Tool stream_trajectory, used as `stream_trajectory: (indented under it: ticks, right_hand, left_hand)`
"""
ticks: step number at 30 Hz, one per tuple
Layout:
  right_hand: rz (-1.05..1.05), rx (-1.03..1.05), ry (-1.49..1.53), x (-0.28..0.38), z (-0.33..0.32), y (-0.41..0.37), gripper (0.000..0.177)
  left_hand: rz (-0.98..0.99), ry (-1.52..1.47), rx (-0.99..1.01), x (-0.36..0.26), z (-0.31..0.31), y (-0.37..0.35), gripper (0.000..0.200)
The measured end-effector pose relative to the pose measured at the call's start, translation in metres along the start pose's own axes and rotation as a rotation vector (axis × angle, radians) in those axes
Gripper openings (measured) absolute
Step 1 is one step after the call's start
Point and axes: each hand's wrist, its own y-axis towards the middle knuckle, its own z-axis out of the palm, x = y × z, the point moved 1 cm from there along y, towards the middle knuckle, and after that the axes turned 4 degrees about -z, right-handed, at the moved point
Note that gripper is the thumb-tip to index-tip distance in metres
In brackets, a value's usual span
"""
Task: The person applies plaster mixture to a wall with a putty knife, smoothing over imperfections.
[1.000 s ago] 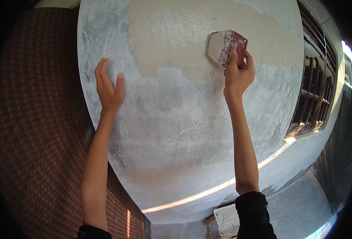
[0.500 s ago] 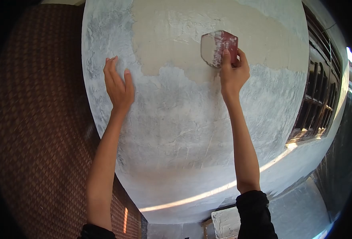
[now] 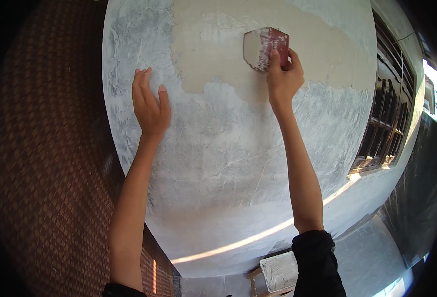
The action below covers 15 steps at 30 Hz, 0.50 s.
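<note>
My right hand [image 3: 283, 81] grips a dark red scraper [image 3: 279, 43] against the upper part of the wall [image 3: 218, 148]. Pale putty covers the scraper's left half. Around it lies a patch of beige putty [image 3: 193, 49], with a ragged lower edge above the bare grey plaster. Near the wall's left side, my left hand [image 3: 151, 106] is raised with its fingers apart, at or just off the grey surface, and holds nothing.
Woven brown matting [image 3: 55, 148] fills the left side. A dark wooden window [image 3: 389, 109] is set in the wall at the right. Low down stands a putty-smeared board [image 3: 279, 271] on a wooden support. A sunlit streak crosses the lower wall.
My right hand and the scraper have moved slightly up and to the left. The view has shifted a little, and my left hand keeps its pose.
</note>
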Motion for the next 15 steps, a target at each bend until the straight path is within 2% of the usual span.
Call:
stream_trajectory:
  ticks: [3,4,7,9,11,14,15]
  right_hand:
    - [0.043,-0.177,-0.046,-0.002,-0.038,0.018,0.031]
    - [0.042,-0.171,-0.052,0.001,-0.036,0.014,0.031]
    - [0.146,0.049,0.224,0.015,-0.006,-0.011,0.032]
    - [0.047,0.140,0.248,0.023,0.036,-0.039,0.031]
    - [0.008,0.229,0.131,0.045,0.062,-0.065,0.026]
    - [-0.103,0.118,0.032,0.040,0.066,-0.059,0.025]
    - [-0.071,0.069,0.027,0.033,0.054,-0.049,0.025]
  left_hand:
    - [0.012,0.007,-0.016,0.001,0.002,-0.001,0.044]
    - [0.004,0.005,-0.014,0.001,0.002,-0.001,0.044]
    - [0.002,0.011,-0.014,0.001,0.001,0.000,0.045]
    - [0.020,-0.002,-0.024,0.003,0.001,-0.001,0.045]
    - [0.012,0.000,-0.017,0.004,0.000,-0.001,0.045]
    - [0.013,0.002,-0.007,0.004,0.000,-0.001,0.044]
    - [0.012,0.002,-0.007,0.005,-0.001,-0.002,0.044]
